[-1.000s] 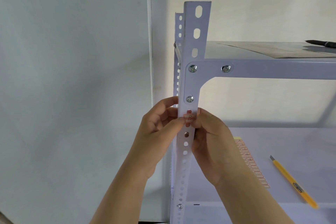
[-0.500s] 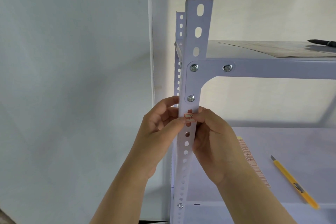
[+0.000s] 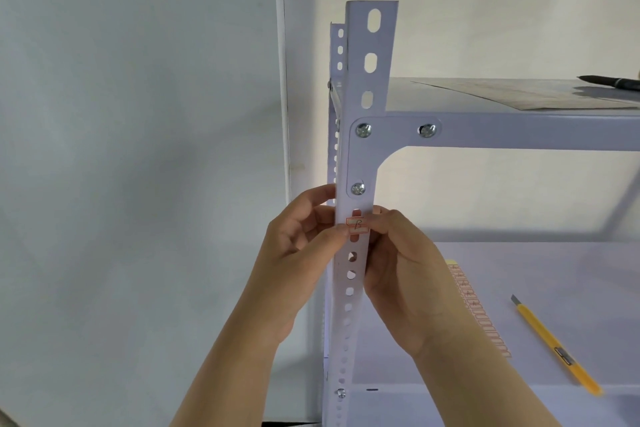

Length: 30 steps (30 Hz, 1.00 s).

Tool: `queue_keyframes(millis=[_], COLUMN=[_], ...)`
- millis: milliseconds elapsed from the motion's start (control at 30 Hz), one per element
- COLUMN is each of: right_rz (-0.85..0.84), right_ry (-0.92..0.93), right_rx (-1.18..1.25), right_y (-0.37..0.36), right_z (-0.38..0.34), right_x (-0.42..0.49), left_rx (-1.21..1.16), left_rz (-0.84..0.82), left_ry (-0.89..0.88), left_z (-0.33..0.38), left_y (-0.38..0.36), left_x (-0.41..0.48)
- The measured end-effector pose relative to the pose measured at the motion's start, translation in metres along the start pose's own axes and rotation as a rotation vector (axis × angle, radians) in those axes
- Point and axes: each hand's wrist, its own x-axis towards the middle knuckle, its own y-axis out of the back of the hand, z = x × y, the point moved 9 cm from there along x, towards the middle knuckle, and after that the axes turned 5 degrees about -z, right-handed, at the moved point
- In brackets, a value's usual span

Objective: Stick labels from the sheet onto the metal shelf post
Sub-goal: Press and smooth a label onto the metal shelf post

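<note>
The white perforated metal shelf post (image 3: 367, 163) stands upright in the middle of the view. A small red-bordered label (image 3: 358, 225) marked with a handwritten letter lies across its front face, just below a screw. My left hand (image 3: 304, 239) grips the post from the left, its thumb pressing the label's left end. My right hand (image 3: 405, 274) pinches the label's right end against the post's right edge. The label sheet (image 3: 481, 315) lies on the lower shelf, to the right of my right hand.
A yellow utility knife (image 3: 554, 347) lies on the lower shelf (image 3: 554, 270), right of the sheet. On the top shelf (image 3: 519, 133) rest a flat sheet of paper (image 3: 519, 94) and a black pen (image 3: 613, 81). A wall stands close on the left.
Both hands stay at the label. My right fingertips have shifted slightly up along the label's right end, and the label looks flatter on the post.
</note>
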Motion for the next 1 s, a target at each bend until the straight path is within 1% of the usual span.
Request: queue_keyframes(millis=[433,633,1000], right_rz=[0.036,-0.005,0.023], right_ry=[0.003,-0.003,-0.012], right_rx=[-0.007,-0.001,0.002], right_y=[-0.0008,-0.0028,-0.0023], right_z=[-0.0018,0.0,0.0003], right_x=[0.0051,-0.0014,0.0035], left_rx=[-0.002,-0.006,-0.027], left_rz=[0.002,-0.001,-0.006], left_ry=[0.003,-0.001,0.01], left_z=[-0.0004,-0.0004,-0.0014], left_y=[-0.0006,-0.0007,-0.0013], left_x=[-0.0004,-0.0008,-0.001])
